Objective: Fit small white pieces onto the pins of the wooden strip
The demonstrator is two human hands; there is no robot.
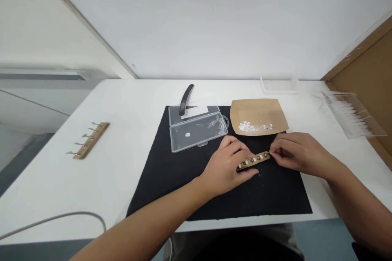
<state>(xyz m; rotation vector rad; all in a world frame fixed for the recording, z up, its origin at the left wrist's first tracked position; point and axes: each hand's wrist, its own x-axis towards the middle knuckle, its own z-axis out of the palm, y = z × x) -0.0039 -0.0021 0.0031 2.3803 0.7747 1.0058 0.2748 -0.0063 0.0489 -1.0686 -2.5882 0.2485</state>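
Observation:
My left hand (pixel 230 164) is closed around a narrow wooden strip (pixel 255 160), its thumb along the near edge and its fingers over the far edge. Small round metal pieces and white bits alternate along the strip's top. At the strip's right end my right hand (pixel 295 153) pinches thumb and forefinger together. Whatever lies between those fingertips is too small to make out. Just beyond the hands, a brown paper tray (pixel 260 106) holds a heap of small white pieces (pixel 246 126). Under everything lies a black mat (pixel 245 200).
Left of the tray, an open clear plastic case (pixel 196 136) holds clear nail-shaped pieces and one white piece. A dark curved file (pixel 185 100) rests across its lid. Another wooden strip with upright metal clips (pixel 91 140) stands at left. Clear nail tips (pixel 347 114) lie far right.

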